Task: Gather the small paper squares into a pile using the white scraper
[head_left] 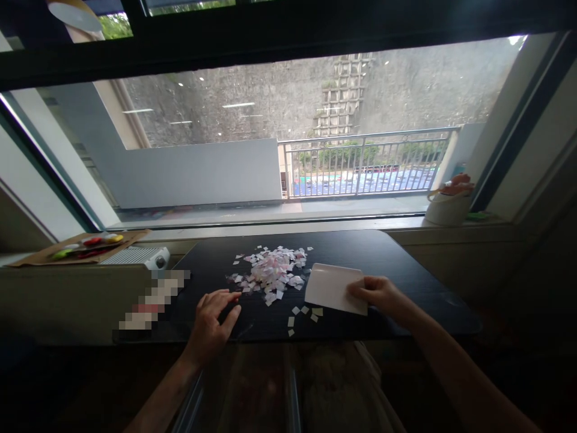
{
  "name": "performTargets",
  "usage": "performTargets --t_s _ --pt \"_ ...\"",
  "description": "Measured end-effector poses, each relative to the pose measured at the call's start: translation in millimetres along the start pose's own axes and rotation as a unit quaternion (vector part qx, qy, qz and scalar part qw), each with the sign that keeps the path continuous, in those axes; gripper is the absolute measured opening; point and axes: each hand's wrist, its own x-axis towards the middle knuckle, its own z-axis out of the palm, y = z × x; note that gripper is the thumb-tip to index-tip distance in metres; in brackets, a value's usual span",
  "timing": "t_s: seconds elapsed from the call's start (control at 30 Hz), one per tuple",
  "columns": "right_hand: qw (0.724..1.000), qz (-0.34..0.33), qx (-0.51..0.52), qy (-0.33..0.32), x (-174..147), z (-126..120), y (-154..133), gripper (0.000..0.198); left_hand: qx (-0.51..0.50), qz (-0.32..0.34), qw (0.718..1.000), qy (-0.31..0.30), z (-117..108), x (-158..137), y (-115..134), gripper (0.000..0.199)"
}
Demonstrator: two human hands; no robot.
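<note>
A heap of small cut paper pieces (273,269), white and pinkish, lies on the dark table (360,243). My right hand (383,294) pinches the right edge of a white sheet of card (333,285), its thumb on top. The sheet is just right of the heap, its left edge slightly curved. My left hand (214,319) is at the heap's lower left, fingers stretched and thumb apart, with nothing in it. Several loose yellowish paper squares (305,310) are scattered below the sheet, near the table's front edge.
Behind the table runs a window sill with a white pot (448,207) at the right. To the left are a white ridged box (135,258) and a brown board (81,248) bearing colourful items. A blurred-out object (153,300) lies at the table's left edge.
</note>
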Motion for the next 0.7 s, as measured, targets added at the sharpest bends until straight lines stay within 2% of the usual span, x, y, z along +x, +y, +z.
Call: performTargets --t_s 0.17,0.4,0.7 --pt "0.999 0.017 0.002 -0.049 -2 14 -4 0.032 -0.001 0.001 1.0 -0.003 -1 0 -1 0.029" --pt "0.994 0.037 0.013 -0.104 -14 9 0 0.031 -0.001 0.001 1.0 -0.009 -2 1 2 0.03" --pt "0.991 0.019 -0.019 -0.131 -21 2 1 0.036 0.001 -0.002 1.0 -0.01 -2 1 3 0.029"
